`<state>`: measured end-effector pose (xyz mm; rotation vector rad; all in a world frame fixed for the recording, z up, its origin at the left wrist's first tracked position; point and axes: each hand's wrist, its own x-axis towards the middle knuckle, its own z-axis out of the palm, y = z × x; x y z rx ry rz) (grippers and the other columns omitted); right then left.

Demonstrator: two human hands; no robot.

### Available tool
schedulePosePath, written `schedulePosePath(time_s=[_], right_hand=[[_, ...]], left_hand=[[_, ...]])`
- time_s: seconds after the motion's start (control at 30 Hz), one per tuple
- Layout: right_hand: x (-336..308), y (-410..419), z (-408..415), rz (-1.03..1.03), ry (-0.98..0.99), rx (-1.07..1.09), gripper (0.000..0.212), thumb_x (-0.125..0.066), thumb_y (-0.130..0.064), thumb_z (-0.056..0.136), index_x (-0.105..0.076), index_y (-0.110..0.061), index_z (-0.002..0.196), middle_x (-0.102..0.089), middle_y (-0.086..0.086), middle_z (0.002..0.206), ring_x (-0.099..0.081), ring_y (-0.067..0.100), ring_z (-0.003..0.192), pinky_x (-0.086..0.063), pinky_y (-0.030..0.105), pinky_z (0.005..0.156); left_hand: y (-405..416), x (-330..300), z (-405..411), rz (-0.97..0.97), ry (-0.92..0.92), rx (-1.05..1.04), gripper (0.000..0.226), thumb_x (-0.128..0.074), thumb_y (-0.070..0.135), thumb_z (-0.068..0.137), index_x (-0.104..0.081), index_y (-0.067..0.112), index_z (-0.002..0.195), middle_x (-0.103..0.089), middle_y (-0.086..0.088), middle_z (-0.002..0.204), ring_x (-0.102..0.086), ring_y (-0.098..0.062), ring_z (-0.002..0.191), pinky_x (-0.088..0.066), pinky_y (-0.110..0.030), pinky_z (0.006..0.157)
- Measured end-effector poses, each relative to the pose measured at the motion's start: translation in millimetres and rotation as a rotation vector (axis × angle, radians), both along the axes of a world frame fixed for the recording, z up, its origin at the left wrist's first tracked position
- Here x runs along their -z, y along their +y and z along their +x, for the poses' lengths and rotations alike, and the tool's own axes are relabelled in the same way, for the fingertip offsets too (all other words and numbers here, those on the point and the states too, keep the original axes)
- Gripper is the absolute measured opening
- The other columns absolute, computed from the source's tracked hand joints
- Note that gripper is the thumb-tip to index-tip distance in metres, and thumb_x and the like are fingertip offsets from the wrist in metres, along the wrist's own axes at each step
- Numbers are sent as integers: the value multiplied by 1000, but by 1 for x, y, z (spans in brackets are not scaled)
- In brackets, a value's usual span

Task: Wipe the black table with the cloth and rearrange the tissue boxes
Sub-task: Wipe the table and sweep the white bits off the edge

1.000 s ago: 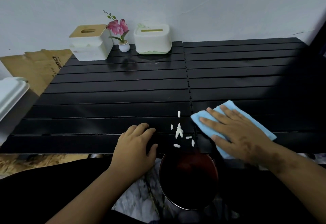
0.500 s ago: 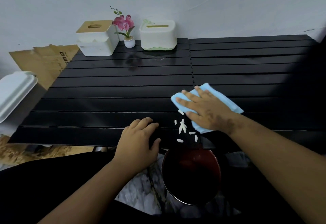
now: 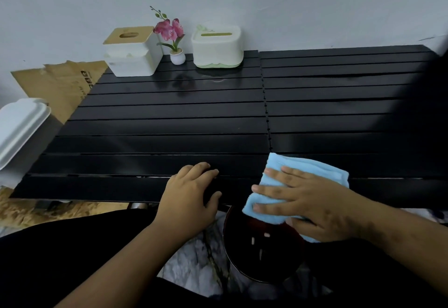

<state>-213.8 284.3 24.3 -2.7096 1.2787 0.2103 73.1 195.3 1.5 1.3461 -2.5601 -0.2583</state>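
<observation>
My right hand (image 3: pixel 312 206) presses flat on a folded light-blue cloth (image 3: pixel 312 169) at the front edge of the black slatted table (image 3: pixel 169 123); the cloth overhangs the edge above a dark round bin (image 3: pixel 261 259). A few white bits lie inside the bin. My left hand (image 3: pixel 191 193) rests on the table's front edge, fingers curled over it, holding nothing. At the back left stand a white tissue box with a wooden lid (image 3: pixel 133 50) and a white and green tissue box (image 3: pixel 217 45).
A small pink potted flower (image 3: pixel 173 38) stands between the two boxes. Brown cardboard (image 3: pixel 60 84) leans left of the table, and a white foam container (image 3: pixel 19 128) sits at the far left. A wall runs behind the table.
My right hand swept the cloth back toward the front edge and over the bin. The white bits that lay on the table near the edge are off it; a few now show inside the bin.
</observation>
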Motion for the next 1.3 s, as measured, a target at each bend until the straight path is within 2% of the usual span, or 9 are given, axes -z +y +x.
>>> schedulePosePath(time_s=[0.2, 0.43, 0.57, 0.67, 0.83, 1.0, 1.07, 1.2, 1.3], right_hand=[[1, 6, -9, -24, 18, -1, 63, -39, -38, 99, -4, -50, 150, 3, -19, 162, 10, 16, 150, -6, 45, 122], [3, -27, -7, 20, -72, 197, 60, -33, -53, 97, -5, -51, 150, -2, -18, 162, 9, 14, 150, 3, 40, 121], [15, -74, -29, -25, -21, 425, 63, -13, -61, 89, -4, -48, 150, -9, -13, 162, -3, 23, 150, -8, 47, 121], [27, -98, -63, -78, -26, 615, 63, -12, -61, 89, 0, -48, 150, -17, -6, 162, -17, 29, 148, -18, 51, 118], [25, -76, -109, -196, 1, 731, 64, -20, -41, 93, -42, -9, 144, -41, 16, 150, -36, 33, 140, -19, 48, 117], [23, -37, -96, -244, 54, 750, 57, -32, -39, 93, -51, -8, 137, -46, 18, 145, -41, 33, 135, -23, 46, 115], [23, -24, -77, -174, 59, 772, 61, -29, -46, 93, -44, -16, 143, -40, 16, 150, -38, 34, 137, -24, 48, 116], [22, -7, -17, -92, -68, 860, 69, -9, -62, 87, -3, -40, 152, -7, -3, 163, -9, 28, 149, -12, 46, 121], [14, 3, 36, -85, -116, 794, 66, -15, -58, 89, -4, -42, 152, -4, -6, 163, -3, 30, 149, -5, 44, 121]], left_hand=[[0, -2, -1, -19, -6, -1, 55, -47, 50, 80, -65, 22, 124, -60, 5, 127, -56, -18, 112, -50, -38, 88], [2, -2, -1, -16, -7, -6, 56, -45, 50, 81, -64, 22, 126, -59, 4, 129, -55, -20, 116, -50, -39, 91], [4, -2, 0, -18, -19, -1, 56, -45, 50, 83, -63, 21, 127, -59, 4, 131, -54, -19, 116, -50, -39, 92], [4, -1, 1, -20, -15, 5, 55, -46, 50, 84, -63, 21, 127, -59, 4, 130, -55, -19, 115, -50, -39, 91], [4, -2, 1, -23, -10, 3, 56, -44, 51, 84, -64, 21, 127, -59, 3, 131, -55, -19, 116, -49, -36, 93], [4, -4, -1, -14, -21, -1, 56, -44, 50, 82, -65, 21, 125, -60, 2, 130, -55, -19, 115, -50, -37, 93], [3, -4, -2, -9, -23, -1, 56, -45, 50, 81, -65, 20, 124, -60, 1, 129, -55, -21, 115, -51, -39, 92], [1, -6, -4, -5, -33, -5, 55, -47, 49, 79, -66, 21, 122, -60, 3, 127, -56, -21, 113, -52, -41, 90], [0, -8, -5, -1, -48, -8, 51, -54, 46, 77, -66, 22, 120, -59, 4, 126, -56, -21, 112, -52, -41, 87]])
